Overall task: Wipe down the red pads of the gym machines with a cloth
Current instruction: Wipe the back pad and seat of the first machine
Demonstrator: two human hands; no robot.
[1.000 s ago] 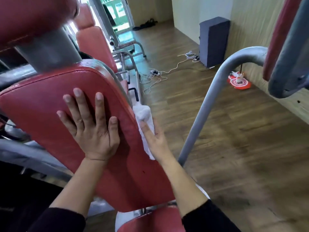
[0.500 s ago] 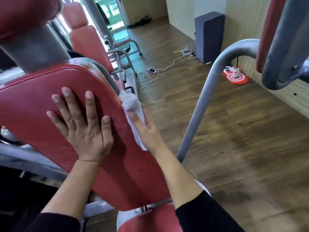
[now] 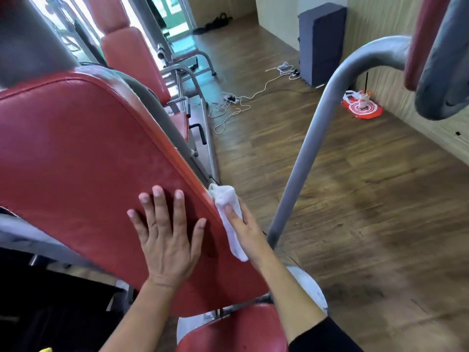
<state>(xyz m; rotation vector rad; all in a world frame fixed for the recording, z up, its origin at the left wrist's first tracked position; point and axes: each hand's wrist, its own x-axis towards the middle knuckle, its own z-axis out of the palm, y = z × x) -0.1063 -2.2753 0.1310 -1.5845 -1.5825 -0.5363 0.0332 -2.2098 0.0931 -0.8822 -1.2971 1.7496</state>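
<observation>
Head camera is showing me bracing the red back pad [image 3: 83,153] with my left hand [image 3: 167,240]. Its palm is lying flat with fingers spread wide on the pad's face, holding nothing. I am judging that this is steadying the pad against the push of the wipe. My right hand [image 3: 247,224] is gripping the white cloth [image 3: 228,214] with the thumb lying over it. The other fingers are hiding behind, so I cannot tell how they are curling. I am pressing the cloth onto the pad's right edge, probably because the side seam needs wiping as much as the face. The cloth is sitting at 11 o'clock from my right hand's middle, touching it. It is at 2 o'clock from my left hand, just beside it across the pad's rim. Its tail is hanging toward 6 o'clock along the edge.
</observation>
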